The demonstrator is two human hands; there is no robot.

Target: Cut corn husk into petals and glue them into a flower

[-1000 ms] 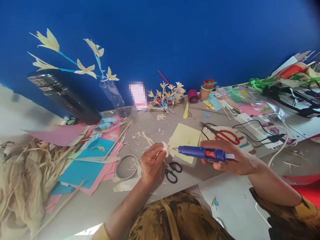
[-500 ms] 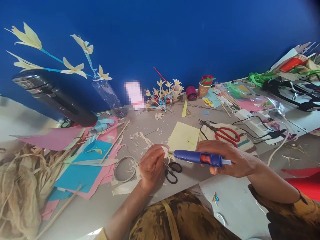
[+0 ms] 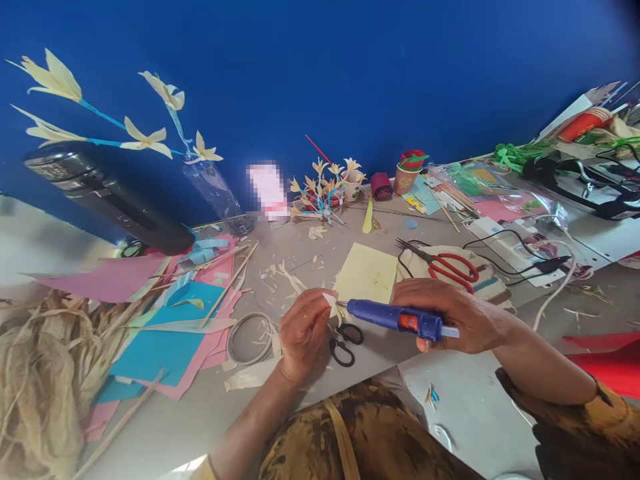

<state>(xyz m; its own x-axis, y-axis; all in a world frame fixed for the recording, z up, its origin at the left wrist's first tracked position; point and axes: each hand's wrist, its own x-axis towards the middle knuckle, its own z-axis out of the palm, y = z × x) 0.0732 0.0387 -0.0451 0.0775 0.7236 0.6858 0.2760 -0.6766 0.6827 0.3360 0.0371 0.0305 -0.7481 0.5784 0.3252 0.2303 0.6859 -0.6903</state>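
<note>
Blue wall behind, grey table (image 3: 300,260) littered with paper scraps. Left hand (image 3: 303,330) closed, fingertips pinching a small cream petal (image 3: 331,303) just above the table, near the front middle. Right hand (image 3: 450,313) wrapped around a blue glue gun (image 3: 395,317), held level, nozzle pointing left and touching the petal. Black scissors (image 3: 344,343) lie on the table right under the petal and nozzle. Yellow sheet (image 3: 367,273) just behind the gun. Red scissors (image 3: 447,267) behind the right hand, on a pale cloth with black cables near. Wire ring (image 3: 245,337) just left of the left hand. Blue paper (image 3: 160,340) and pink paper (image 3: 105,277) overlap further left, thin sticks across them. Straw pile (image 3: 40,360) at the far left edge. Black flask (image 3: 110,200) and clear bottle (image 3: 215,190) at the back left, the bottle holding cream paper flowers on blue stems. Small flower bunch (image 3: 323,190) and cup (image 3: 405,177) against the wall, mid back. Right back corner crowded, contents too jumbled to tell.
</note>
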